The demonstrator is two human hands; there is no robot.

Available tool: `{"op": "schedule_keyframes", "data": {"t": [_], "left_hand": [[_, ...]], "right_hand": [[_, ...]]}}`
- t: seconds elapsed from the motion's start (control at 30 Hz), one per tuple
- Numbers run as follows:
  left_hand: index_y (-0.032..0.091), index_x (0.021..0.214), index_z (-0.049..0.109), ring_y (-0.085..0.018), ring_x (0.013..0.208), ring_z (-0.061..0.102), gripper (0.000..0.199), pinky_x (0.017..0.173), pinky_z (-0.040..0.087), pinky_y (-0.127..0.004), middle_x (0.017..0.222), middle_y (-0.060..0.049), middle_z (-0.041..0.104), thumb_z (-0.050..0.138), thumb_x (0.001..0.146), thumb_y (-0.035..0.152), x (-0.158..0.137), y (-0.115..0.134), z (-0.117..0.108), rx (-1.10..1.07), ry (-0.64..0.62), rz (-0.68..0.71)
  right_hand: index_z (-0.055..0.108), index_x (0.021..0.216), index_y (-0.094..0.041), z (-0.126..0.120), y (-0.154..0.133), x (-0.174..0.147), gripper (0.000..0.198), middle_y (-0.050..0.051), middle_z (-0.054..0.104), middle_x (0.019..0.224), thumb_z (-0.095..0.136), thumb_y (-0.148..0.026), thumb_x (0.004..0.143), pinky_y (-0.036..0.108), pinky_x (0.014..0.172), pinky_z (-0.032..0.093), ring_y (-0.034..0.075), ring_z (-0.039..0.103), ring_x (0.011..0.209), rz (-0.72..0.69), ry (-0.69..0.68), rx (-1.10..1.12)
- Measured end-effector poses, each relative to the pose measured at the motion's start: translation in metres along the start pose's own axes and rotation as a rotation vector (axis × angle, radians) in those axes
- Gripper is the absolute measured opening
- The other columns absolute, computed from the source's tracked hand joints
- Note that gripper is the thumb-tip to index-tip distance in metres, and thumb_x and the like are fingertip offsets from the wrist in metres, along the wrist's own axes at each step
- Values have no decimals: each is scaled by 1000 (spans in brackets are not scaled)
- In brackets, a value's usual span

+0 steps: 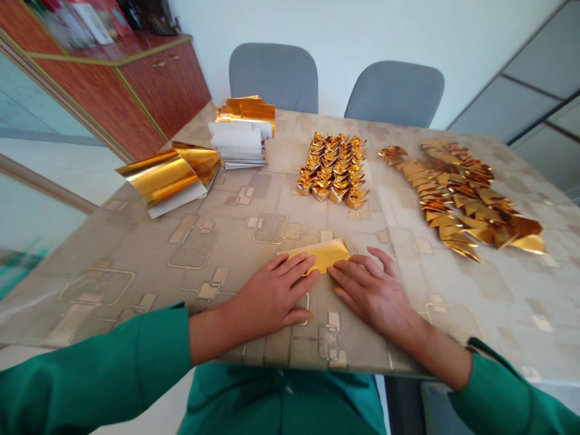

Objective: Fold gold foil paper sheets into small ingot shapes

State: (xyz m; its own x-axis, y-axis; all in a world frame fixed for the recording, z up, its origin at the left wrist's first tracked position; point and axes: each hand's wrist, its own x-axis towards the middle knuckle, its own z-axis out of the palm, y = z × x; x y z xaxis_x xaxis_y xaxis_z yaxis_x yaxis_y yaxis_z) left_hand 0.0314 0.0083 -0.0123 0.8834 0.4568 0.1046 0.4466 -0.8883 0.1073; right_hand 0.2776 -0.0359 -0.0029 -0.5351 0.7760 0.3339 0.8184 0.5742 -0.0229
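Observation:
A folded strip of gold foil paper (330,252) lies flat on the patterned tablecloth in front of me. My left hand (278,290) rests on its left end, fingers stretched out and thumb apart. On the right end press the fingertips of my right hand (374,287), its fingers also extended and the index finger slightly raised. Parts of the strip's lower edge are hidden under the fingers. Beyond it stand several rows of small gold paper ingots (333,169). Flatter folded gold pieces (466,193) lie in overlapping rows to the right.
Loose gold sheets (165,175) lie curled at the left. Behind them are a stack of white-backed paper (239,145) and more gold sheets (251,110). Two grey chairs (274,75) stand at the table's far side. A reddish wooden cabinet (149,84) adjoins the far left corner.

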Motion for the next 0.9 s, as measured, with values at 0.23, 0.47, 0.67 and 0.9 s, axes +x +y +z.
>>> {"op": "schedule_keyframes", "data": {"t": [0.23, 0.47, 0.67, 0.9], "left_hand": [[20, 147, 39, -26, 143, 35, 68, 117, 21, -48, 154, -11, 41, 45, 93, 60, -17, -14, -5, 61, -16, 41], [24, 146, 42, -24, 144, 34, 65, 119, 17, -48, 148, -9, 49, 48, 91, 60, -59, -23, -10, 140, 7, -6], [21, 137, 53, -25, 140, 39, 56, 119, 19, -48, 143, -10, 55, 51, 92, 55, -55, -22, -14, 139, 35, 15], [8, 119, 61, -28, 125, 53, 50, 107, 37, -43, 131, -19, 60, 50, 94, 50, -28, -11, -16, 106, 44, 37]], "right_hand": [[69, 111, -23, 0, 6, -1, 20, 2, 75, 101, 55, -25, 96, 47, 109, 27, 21, 61, 99, 16, 53, 24], [71, 107, -24, 0, 7, 4, 19, 2, 75, 95, 55, -25, 97, 47, 109, 29, 20, 63, 98, 4, 52, 47], [71, 108, -25, -3, 17, 0, 19, 1, 75, 99, 55, -25, 97, 48, 110, 29, 20, 62, 100, -25, 46, 32], [71, 98, -22, -6, 14, -1, 17, 3, 74, 96, 55, -18, 96, 50, 111, 28, 21, 60, 101, -20, 46, -71]]}}
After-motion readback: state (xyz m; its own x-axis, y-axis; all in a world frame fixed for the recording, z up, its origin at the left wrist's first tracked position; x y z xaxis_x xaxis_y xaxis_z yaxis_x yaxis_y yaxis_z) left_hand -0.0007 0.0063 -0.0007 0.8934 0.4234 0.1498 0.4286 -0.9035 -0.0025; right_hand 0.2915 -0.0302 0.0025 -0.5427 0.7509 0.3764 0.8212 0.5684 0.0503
